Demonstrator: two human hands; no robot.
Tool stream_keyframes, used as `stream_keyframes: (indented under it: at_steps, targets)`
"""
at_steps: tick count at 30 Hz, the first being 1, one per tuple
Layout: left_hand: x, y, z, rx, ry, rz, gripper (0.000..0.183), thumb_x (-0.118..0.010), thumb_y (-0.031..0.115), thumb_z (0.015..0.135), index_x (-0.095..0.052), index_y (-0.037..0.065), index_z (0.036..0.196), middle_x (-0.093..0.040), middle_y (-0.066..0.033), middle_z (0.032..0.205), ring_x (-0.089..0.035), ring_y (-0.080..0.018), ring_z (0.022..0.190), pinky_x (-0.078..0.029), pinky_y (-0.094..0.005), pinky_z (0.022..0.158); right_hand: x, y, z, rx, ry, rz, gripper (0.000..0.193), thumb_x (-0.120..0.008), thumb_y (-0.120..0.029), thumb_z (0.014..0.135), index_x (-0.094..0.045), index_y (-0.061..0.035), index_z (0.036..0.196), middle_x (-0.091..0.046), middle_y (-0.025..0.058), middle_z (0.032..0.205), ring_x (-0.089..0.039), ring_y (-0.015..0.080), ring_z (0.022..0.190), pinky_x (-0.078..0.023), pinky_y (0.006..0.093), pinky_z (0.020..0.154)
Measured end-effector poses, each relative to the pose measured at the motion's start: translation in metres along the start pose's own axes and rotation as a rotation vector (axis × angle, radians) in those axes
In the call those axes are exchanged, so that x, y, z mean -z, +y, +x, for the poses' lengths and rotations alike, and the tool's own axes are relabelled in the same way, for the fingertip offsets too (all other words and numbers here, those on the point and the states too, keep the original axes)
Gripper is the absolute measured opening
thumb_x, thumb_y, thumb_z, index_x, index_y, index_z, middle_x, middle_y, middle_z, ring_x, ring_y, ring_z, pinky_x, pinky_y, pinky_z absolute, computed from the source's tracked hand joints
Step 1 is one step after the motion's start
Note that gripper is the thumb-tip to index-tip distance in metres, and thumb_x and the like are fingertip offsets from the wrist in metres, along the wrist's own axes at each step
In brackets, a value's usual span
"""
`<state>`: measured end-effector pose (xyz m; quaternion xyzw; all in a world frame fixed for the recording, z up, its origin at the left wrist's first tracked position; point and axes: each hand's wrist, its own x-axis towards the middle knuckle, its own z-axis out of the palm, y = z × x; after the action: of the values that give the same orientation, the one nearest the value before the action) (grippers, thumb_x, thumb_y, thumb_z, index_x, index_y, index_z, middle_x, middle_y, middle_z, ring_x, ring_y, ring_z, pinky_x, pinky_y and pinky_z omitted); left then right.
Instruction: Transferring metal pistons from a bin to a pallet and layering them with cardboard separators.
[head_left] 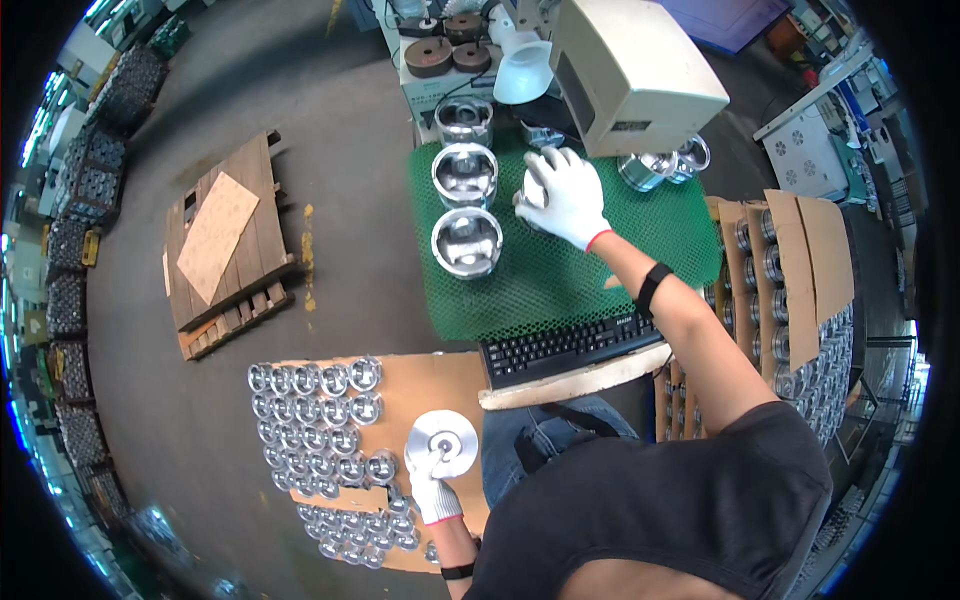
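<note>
Over the cardboard at lower left, my left hand, in a white glove with a red cuff, grips a metal piston. The piston's round, flat, shiny crown faces up, and the thumb lies across it. My right hand, gloved the same way, reaches over the green mesh mat and closes round a shiny metal part. The glove covers much of that part, so its kind is unclear. To the left of it stand pistons in a column, among them a near one with its hollow side up.
A black keyboard lies along the mat's near edge. Beyond the mat stand a beige box-shaped monitor and more pistons. Rows of pistons cover the cardboard at left. Cardboard-divided pistons stand at right; a wooden pallet is on the floor.
</note>
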<state>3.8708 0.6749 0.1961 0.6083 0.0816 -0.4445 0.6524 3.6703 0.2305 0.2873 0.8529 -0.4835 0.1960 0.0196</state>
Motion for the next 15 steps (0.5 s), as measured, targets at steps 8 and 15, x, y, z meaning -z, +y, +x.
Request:
stream_keyframes:
  at_steps: [8, 15]
  targets:
    - [-0.080, 0.058, -0.002, 0.010, -0.110, -0.122, 0.045, -0.063, 0.001, 0.082, -0.052, -0.003, 0.125, -0.060, -0.0098, 0.118, -0.058, -0.0179, 0.107, -0.046, -0.0294, 0.094, 0.029, -0.024, -0.045, 0.047, 0.078, 0.021, 0.072, -0.077, -0.039, 0.061, -0.055, -0.0073, 0.121, -0.054, 0.0168, 0.120, -0.050, 0.0332, 0.113, -0.040, 0.0445, 0.093]
    - [-0.144, 0.107, -0.031, -0.074, -0.340, -0.246, 0.033, -0.063, -0.006, 0.079, -0.058, -0.005, 0.112, -0.063, -0.0126, 0.109, -0.062, -0.0194, 0.098, -0.049, -0.0300, 0.090, 0.045, -0.024, -0.172, -0.058, -0.059, 0.272, 0.065, -0.073, -0.034, 0.073, -0.054, -0.0013, 0.126, -0.059, 0.0177, 0.121, -0.055, 0.0333, 0.113, -0.043, 0.0429, 0.097]
